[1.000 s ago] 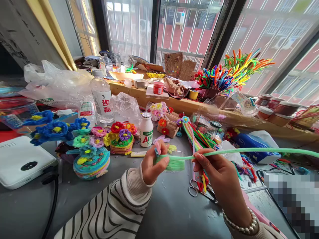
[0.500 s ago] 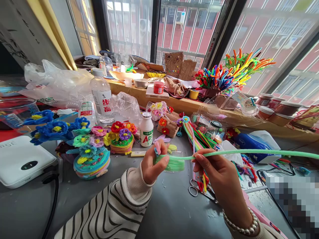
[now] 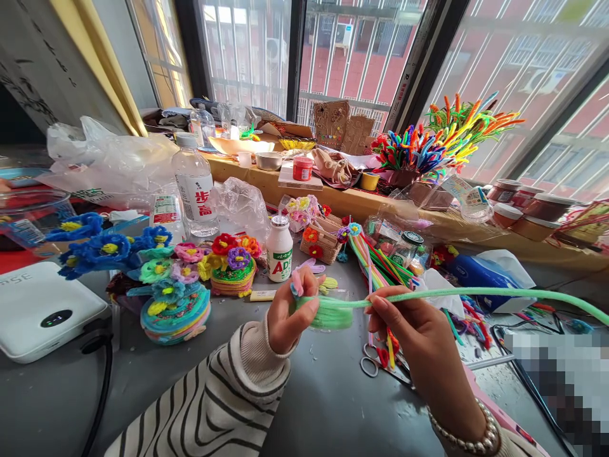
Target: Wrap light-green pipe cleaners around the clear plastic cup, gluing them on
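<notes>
A long light-green pipe cleaner [image 3: 476, 292] stretches between my hands and runs off to the right. My left hand [image 3: 290, 317] is closed on its left end, thumb pressed over it; a small pink and blue fuzzy piece [image 3: 297, 281] pokes out above those fingers. My right hand [image 3: 404, 330] pinches the same pipe cleaner between thumb and fingers, a short way to the right. Just beyond them is a flat light-green fuzzy piece [image 3: 333, 317] by some clear plastic; whether my left hand touches it I cannot tell. Scissors [image 3: 369, 365] lie below my right hand.
A white drink bottle [image 3: 280, 249] stands behind my left hand. To the left are fuzzy flower pots [image 3: 176, 311], a water bottle [image 3: 195, 190] and a white power bank [image 3: 47, 311]. Pipe cleaners [image 3: 378, 257] lie behind my right hand, a blue tissue pack [image 3: 485, 279] farther right.
The free right end of the green pipe cleaner droops lower. My left hand has shifted very slightly left; both hands keep their hold.
</notes>
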Action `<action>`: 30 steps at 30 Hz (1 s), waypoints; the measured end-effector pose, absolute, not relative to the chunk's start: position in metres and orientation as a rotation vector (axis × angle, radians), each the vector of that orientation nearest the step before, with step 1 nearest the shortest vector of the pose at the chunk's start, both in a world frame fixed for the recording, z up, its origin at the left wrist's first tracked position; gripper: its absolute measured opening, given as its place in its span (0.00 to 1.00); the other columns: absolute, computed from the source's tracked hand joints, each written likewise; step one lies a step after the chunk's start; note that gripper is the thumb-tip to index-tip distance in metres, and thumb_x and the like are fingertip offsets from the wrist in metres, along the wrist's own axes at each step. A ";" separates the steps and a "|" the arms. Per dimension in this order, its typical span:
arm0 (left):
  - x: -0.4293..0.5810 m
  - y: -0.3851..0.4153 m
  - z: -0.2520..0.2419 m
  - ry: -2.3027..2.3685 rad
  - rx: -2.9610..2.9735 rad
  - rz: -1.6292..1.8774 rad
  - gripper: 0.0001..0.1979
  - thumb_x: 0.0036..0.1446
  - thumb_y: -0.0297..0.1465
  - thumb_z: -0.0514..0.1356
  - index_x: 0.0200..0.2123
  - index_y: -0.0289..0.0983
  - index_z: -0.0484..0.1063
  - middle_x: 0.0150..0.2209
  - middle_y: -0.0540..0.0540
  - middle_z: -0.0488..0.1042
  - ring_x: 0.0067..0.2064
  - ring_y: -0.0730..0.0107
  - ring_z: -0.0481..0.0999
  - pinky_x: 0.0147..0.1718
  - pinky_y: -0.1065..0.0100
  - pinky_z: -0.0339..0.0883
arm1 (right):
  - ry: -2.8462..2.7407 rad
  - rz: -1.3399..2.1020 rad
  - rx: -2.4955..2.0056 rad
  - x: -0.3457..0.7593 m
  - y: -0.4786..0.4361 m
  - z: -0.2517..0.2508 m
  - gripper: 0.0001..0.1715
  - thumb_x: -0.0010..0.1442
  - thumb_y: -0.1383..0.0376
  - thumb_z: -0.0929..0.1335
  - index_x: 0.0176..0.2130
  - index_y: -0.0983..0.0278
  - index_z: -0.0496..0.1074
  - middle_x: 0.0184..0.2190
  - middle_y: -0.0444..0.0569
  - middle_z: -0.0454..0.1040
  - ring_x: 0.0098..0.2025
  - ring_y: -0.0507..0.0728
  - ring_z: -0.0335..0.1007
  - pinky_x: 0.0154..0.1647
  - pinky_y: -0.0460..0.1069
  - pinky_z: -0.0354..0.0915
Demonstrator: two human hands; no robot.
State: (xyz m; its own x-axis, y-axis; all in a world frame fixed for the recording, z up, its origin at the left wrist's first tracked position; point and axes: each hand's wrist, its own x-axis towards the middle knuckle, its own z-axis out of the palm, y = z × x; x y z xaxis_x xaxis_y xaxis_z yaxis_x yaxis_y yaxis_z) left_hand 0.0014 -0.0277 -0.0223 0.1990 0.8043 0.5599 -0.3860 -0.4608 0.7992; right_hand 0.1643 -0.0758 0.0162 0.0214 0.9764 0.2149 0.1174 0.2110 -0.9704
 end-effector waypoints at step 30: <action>0.001 -0.030 -0.020 0.398 1.388 1.509 0.13 0.44 0.34 0.55 0.20 0.39 0.50 0.23 0.52 0.53 0.27 0.72 0.55 0.45 0.54 0.56 | -1.295 1.063 -1.137 0.166 -0.075 0.013 0.10 0.52 0.59 0.67 0.30 0.64 0.68 0.20 0.42 0.67 0.22 0.49 0.62 0.21 0.44 0.59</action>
State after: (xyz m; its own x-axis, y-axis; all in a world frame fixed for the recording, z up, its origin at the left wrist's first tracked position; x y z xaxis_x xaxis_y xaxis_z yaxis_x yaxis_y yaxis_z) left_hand 0.0013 -0.0304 -0.0195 0.1650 0.8172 0.5523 -0.4389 -0.4406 0.7831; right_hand 0.1661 -0.0748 0.0128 0.0153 0.9885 0.1503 0.0448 0.1495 -0.9877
